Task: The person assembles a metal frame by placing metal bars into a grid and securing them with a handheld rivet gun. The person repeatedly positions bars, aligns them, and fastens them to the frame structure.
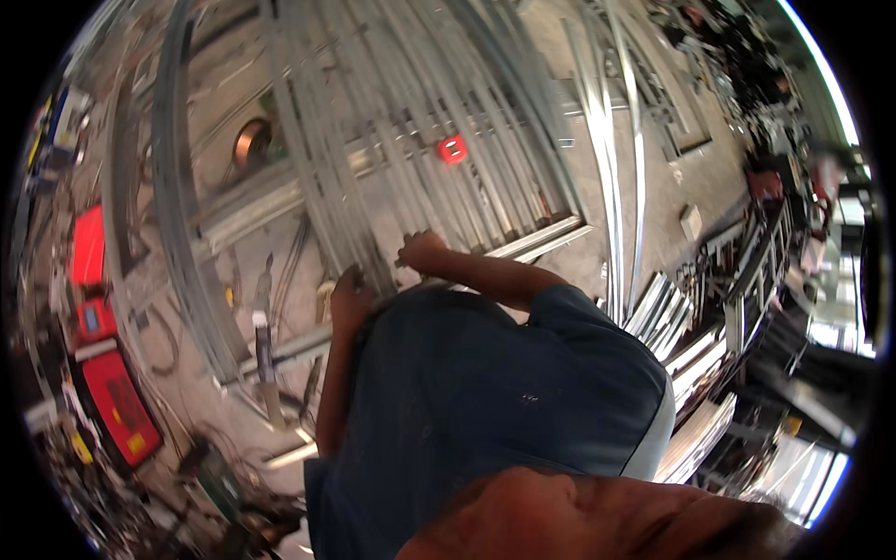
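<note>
My left hand (349,287) is at the near end of a long grey metal bar (341,210), against its left side. Its fingers are dark and smeared, so their grip does not show. To the right of that bar, my right hand (425,252) has its fingers curled in. Anything inside them is hidden. Several parallel metal bars (467,103) run away from me across a metal frame (252,219). A red tape measure (453,149) lies on top of the bars, beyond my right hand.
A copper-coloured wire spool (252,143) sits under the frame at left. Red cases (121,408) stand on the far left, and an angle grinder (263,350) lies by the frame. Long shiny strips (607,177) and a stacked rack (747,280) are at right. Cables trail on the floor.
</note>
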A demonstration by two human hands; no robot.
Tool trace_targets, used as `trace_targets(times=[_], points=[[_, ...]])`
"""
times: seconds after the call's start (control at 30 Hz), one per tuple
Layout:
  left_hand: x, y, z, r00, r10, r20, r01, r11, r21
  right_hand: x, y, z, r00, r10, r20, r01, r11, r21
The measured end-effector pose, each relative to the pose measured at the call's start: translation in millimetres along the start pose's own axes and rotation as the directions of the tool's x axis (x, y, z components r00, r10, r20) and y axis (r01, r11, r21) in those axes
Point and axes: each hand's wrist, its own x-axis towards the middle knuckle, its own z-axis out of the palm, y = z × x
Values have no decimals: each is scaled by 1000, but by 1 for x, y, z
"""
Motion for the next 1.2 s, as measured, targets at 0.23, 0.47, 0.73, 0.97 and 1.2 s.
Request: trace_targets(times=[0.23,0.47,0.73,0.97,1.2], points=[[22,-22,40,979,-105,176,81,987,139,-8,-6,-7,1000,-8,17,10,991,-132],[18,-8,45,960,-201,194,174,973,151,-9,-3,-12,999,1,42,4,991,-133],[19,-72,72,986,-87,145,56,977,206,-6,-8,-17,998,-17,68,26,992,-124],[33,-56,90,982,-80,171,54,987,150,-6,-5,-16,997,-11,74,18,995,-100],[35,-86,104,977,-81,198,39,978,205,-4,-4,-20,995,-10,98,17,998,-64]])
